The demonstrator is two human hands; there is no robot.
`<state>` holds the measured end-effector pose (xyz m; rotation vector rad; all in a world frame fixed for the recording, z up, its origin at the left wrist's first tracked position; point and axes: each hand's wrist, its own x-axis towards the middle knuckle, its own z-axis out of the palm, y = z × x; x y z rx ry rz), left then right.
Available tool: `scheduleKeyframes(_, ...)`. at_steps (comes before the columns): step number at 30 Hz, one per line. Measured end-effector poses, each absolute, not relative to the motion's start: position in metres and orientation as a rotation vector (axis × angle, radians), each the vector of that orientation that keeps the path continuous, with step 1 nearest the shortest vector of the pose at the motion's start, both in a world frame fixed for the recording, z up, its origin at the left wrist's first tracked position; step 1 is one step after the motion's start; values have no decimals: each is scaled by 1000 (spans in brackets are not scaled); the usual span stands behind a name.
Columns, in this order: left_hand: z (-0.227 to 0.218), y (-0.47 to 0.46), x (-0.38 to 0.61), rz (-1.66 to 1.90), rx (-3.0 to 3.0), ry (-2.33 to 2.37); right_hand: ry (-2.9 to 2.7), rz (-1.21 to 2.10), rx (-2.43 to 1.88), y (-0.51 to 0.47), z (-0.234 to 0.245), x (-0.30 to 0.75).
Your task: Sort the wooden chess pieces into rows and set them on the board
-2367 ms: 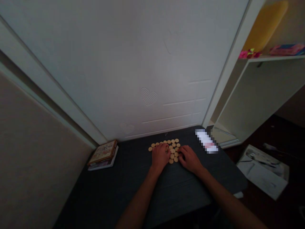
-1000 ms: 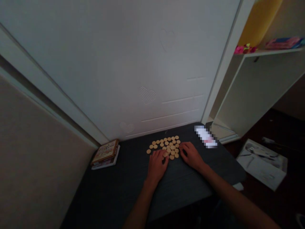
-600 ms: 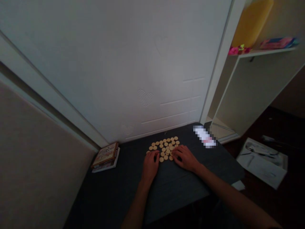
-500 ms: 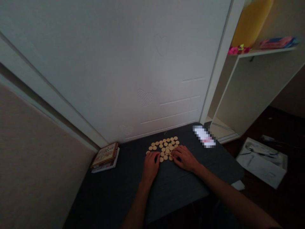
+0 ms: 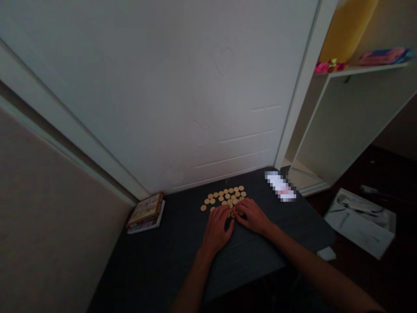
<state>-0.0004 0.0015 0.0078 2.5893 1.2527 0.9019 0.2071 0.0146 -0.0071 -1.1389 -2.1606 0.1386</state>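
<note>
Several round tan wooden discs (image 5: 225, 196) lie in a flat cluster on a dark table (image 5: 182, 256), near its far edge by a white wall. My left hand (image 5: 217, 229) rests palm down on the near side of the cluster, fingers stretched over the nearest discs. My right hand (image 5: 252, 216) lies next to it on the right, fingers curled onto discs at the cluster's near right corner. The fingertips of both hands almost meet. Whether either hand pinches a disc is hidden in the dim light.
A small stack of books or boxes (image 5: 145, 211) lies at the table's left far corner. A blurred white object (image 5: 280, 186) sits at the right far corner. A white shelf unit (image 5: 352, 108) stands to the right, papers (image 5: 361, 221) lie on the floor.
My left hand has shifted right and forward onto the near discs, closing up to my right hand. The right hand has stayed nearly in place.
</note>
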Motion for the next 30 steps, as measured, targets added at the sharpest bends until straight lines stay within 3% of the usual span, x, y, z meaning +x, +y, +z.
scheduleKeyframes(15, 2, 16, 1, 1097, 2372, 1443, -1847, 108, -1357, 40, -23, 287)
scheduleKeyframes(30, 0, 31, 11, 1086, 2367, 1604, -1991, 80, -1312, 24, -11, 260)
